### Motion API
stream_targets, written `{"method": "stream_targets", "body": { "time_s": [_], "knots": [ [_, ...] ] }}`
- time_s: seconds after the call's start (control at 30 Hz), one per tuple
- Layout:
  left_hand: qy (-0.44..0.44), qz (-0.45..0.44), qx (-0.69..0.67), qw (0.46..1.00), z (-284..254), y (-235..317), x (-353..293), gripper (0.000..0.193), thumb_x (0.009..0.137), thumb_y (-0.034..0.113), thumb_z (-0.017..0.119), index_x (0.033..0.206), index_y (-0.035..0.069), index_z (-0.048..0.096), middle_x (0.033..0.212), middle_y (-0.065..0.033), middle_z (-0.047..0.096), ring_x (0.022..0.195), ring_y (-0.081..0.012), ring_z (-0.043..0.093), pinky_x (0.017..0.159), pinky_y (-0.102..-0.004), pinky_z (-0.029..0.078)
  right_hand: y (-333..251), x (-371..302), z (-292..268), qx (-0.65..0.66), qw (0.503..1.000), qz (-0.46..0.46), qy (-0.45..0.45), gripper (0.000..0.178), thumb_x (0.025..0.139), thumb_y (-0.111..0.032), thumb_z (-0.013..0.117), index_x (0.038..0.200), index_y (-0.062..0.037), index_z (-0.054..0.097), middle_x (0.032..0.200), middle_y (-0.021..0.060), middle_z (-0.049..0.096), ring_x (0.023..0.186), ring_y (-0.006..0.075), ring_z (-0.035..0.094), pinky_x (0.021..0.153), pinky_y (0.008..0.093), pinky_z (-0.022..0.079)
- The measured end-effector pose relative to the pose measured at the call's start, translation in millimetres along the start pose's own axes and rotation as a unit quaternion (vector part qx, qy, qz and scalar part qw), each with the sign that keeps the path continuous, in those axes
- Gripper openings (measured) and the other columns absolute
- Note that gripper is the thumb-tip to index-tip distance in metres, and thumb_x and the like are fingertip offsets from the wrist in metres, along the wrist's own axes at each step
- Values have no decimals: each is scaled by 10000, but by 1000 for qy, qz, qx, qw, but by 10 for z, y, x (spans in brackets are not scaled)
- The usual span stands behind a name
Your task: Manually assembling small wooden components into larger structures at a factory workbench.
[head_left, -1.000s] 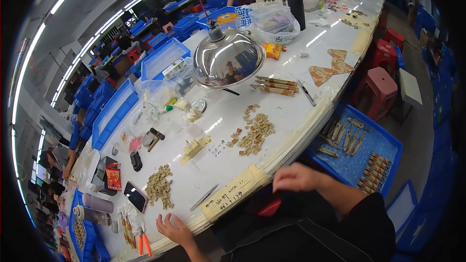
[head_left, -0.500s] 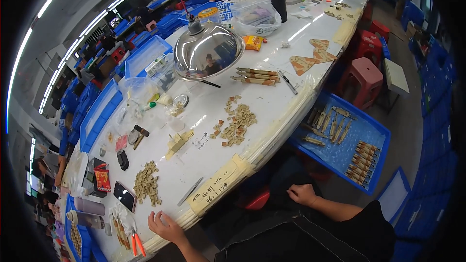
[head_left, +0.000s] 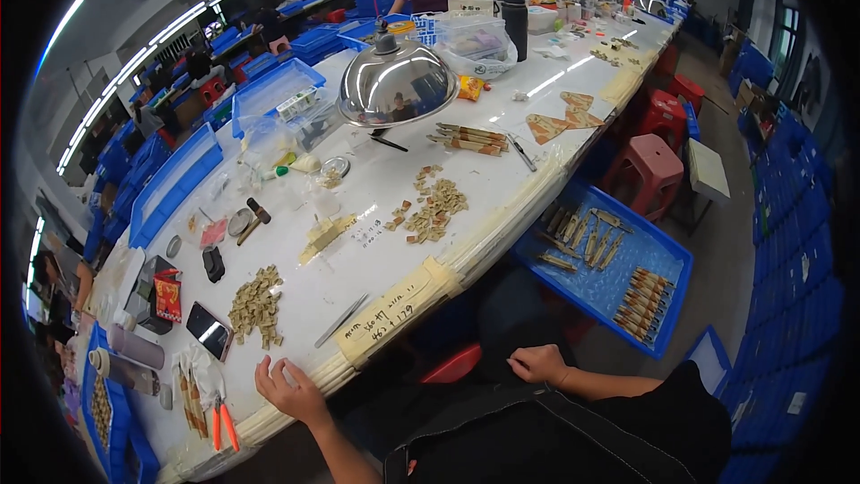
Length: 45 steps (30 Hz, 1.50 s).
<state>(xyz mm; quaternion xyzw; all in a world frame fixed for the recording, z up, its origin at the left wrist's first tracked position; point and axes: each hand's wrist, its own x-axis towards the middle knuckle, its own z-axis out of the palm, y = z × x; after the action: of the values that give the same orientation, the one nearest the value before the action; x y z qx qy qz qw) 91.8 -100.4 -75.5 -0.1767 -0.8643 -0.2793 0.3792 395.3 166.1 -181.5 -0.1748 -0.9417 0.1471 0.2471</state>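
The left hand point(head_left: 291, 392) is at the near edge of the white table point(head_left: 309, 271), its fingers bent and spread a little apart, with nothing seen in its grasp; whether it presses on the edge is hard to tell. The near pile point(head_left: 255, 307) of small tan pieces lies on the table just beyond those fingertips. The tweezers point(head_left: 341, 320) lie flat to the right of this pile, beside a strip of tape point(head_left: 399, 312) along the edge. Left of the pile is a phone point(head_left: 210, 332), and closer to the edge an orange-handled tool point(head_left: 226, 424) lies next to tan sticks point(head_left: 191, 401) on a white bag point(head_left: 205, 372). The right hand point(head_left: 538, 364) is over the dark clothing of the lap, clear of the table, its fingers curled in; the view does not show whether they close on anything. Past it, below the table edge on the right, a blue tray point(head_left: 573, 282) holds more sticks, some loose, others in a neat row point(head_left: 643, 305). Farther in on the table are a pale block point(head_left: 327, 231), a second pile point(head_left: 439, 211) of pieces, a bundle of sticks point(head_left: 470, 141) and flat patterned pieces point(head_left: 560, 123), with a shiny metal lamp point(head_left: 399, 85) above the table.
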Motion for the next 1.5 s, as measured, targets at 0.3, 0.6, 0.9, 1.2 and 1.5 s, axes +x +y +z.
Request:
{"method": "stream_targets", "body": {
  "time_s": [0.3, 0.6, 0.9, 1.2, 1.5],
  "knots": [
    [34, 21, -61, 997, 3, -23, -2, 68, 834, 40, 550, 857, 2, 601, 1088, -94, 595, 1044, -275, 517, 913, -361, 416, -256, -2, -46, -21, 999, -24, -23, 108, 781, -193, 632, 711, -116, 603, 557, -20, 576, 440, 182, 519, 425, 266, 379],
    [50, 37, -88, 994, 13, -62, -14, 50, 827, 44, 553, 826, 7, 587, 1042, -88, 613, 1016, -269, 532, 906, -353, 420, -799, 905, 593, 76, 939, -107, -318, 133, 824, -214, 580, 840, -92, 631, 836, 77, 657, 688, 295, 617, 601, 357, 484],
    [40, 39, -60, 997, -71, -179, -76, 48, 821, 44, 555, 817, 8, 587, 1010, -82, 618, 987, -264, 539, 890, -347, 422, 374, 1889, 1573, -8, 984, 43, -172, 806, 694, -459, 667, 1356, -67, 427, 1435, 154, 365, 1313, 331, 349, 1067, 423, 296],
    [43, 65, -59, 995, -8, -11, -8, 52, 814, 46, 555, 785, 14, 584, 990, -69, 624, 976, -262, 550, 877, -352, 421, -27, 1140, 1133, -178, 841, 142, -490, 715, 905, -616, 245, 1083, -64, 664, 1100, 117, 652, 1005, 339, 608, 855, 422, 453],
    [9, 93, -49, 994, 0, 93, 61, 57, 805, 38, 550, 758, 21, 577, 978, -66, 630, 977, -262, 557, 873, -360, 418, -417, 954, 1319, -119, 812, 71, -566, 669, 905, -579, 286, 1046, -58, 680, 1086, 115, 658, 987, 306, 615, 839, 395, 445]
  ]
}}
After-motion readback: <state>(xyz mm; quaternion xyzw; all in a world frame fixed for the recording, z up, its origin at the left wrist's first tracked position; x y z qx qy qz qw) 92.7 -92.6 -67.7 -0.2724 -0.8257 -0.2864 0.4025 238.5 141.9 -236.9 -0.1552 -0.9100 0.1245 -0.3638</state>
